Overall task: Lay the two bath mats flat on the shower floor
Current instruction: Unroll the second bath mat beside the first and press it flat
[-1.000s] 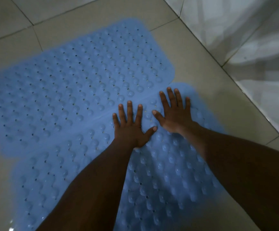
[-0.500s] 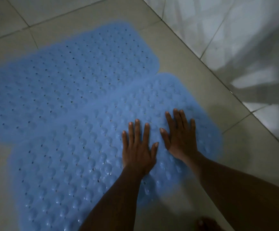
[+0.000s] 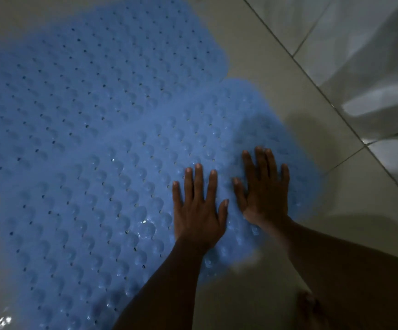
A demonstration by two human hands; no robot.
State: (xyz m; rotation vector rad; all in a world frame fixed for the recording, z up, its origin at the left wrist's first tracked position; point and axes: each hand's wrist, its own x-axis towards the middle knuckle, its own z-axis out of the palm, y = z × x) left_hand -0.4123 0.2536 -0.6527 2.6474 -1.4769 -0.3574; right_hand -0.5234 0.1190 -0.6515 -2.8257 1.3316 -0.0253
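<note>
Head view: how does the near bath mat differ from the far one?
The near mat has the left hand and right hand pressing flat on it; the far mat is untouched. The near mat's right end reaches closer to the wall than the far mat's. Bumps on the near mat show glints; the far mat looks duller. Both are blue, bumpy, perforated, lying on the tiled floor.

The left hand (image 3: 198, 210) and right hand (image 3: 264, 191) lie palm down, side by side, with fingers straight and slightly spread and the thumbs close but apart. Both forearms stretch forward, bare.
</note>
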